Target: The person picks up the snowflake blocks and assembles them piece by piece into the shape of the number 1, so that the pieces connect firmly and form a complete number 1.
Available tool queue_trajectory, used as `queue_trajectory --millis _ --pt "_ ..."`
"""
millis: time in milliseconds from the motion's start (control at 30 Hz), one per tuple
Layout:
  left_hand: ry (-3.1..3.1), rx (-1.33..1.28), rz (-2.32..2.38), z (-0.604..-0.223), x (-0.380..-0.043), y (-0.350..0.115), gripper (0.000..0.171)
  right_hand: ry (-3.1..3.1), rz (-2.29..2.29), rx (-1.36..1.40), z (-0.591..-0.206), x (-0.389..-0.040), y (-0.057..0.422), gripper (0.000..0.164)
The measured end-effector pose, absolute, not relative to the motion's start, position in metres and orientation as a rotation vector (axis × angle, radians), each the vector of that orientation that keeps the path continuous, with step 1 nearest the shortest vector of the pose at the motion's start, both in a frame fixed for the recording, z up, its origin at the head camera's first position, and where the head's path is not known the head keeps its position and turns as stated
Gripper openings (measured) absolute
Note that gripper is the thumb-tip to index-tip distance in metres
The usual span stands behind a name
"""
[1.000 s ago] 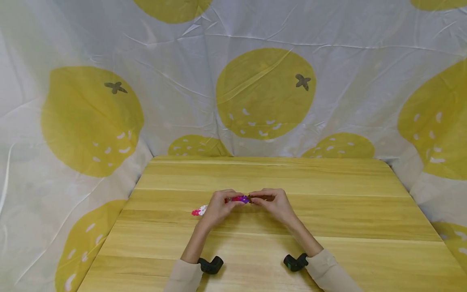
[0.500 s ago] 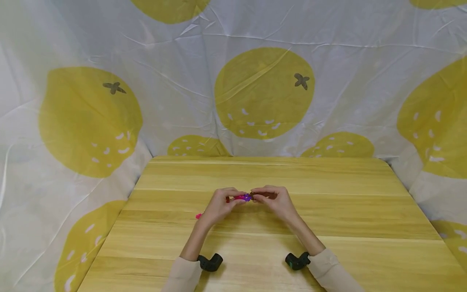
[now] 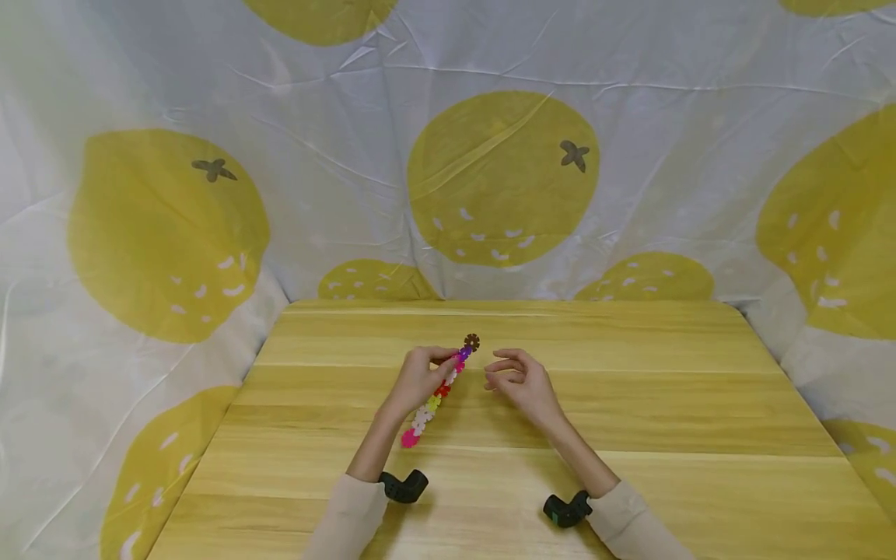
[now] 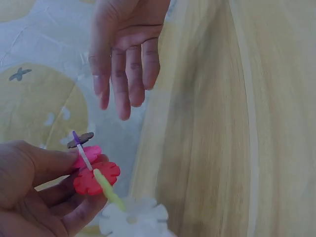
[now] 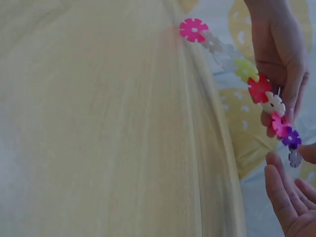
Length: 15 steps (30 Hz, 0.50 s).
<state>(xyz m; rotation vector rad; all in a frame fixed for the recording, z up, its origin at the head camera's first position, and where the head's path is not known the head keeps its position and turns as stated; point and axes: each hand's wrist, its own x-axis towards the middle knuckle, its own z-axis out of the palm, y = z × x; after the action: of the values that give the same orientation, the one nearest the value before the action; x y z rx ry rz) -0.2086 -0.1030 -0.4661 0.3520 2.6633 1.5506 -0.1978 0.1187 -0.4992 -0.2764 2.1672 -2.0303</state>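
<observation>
My left hand [image 3: 416, 381] pinches a chain of snowflake discs [image 3: 435, 402] near its far end, thumb and fingertips around the pink and white pieces. These notched plastic discs are slotted edge to edge. A brown disc [image 3: 472, 342] forms the far tip, followed by a purple disc [image 5: 291, 138], then pink, white, a red disc [image 5: 259, 89], yellow, white ones and a pink disc [image 3: 410, 439] at the near end. In the head view the chain slants from far right to near left. My right hand [image 3: 528, 389], fingers loosely bent, holds nothing, just right of the chain.
The wooden table [image 3: 665, 389] spreads out beneath both hands. Behind it and at its sides hangs a pale cloth [image 3: 336, 171] printed with yellow fruit. A black wrist camera [image 3: 404, 488] juts from the left wrist, another black camera [image 3: 567, 509] from the right.
My right hand has let go of the brown disc and drawn slightly right. My left hand has turned the chain from lying crosswise to slanting away, bringing most of it into view.
</observation>
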Motion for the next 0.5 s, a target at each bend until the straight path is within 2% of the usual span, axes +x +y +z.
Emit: queue_trajectory --millis 200,500 --pt "2.680 0.263 1.610 -0.468 -0.216 -0.104 0.027 2.063 -1.951 -0.358 -0.501 -0.193 0.106 0.056" --pt "2.622 -0.009 1.741 -0.470 -0.217 -0.096 0.028 1.952 -1.933 -0.397 -0.503 -0.191 0.093 0.073"
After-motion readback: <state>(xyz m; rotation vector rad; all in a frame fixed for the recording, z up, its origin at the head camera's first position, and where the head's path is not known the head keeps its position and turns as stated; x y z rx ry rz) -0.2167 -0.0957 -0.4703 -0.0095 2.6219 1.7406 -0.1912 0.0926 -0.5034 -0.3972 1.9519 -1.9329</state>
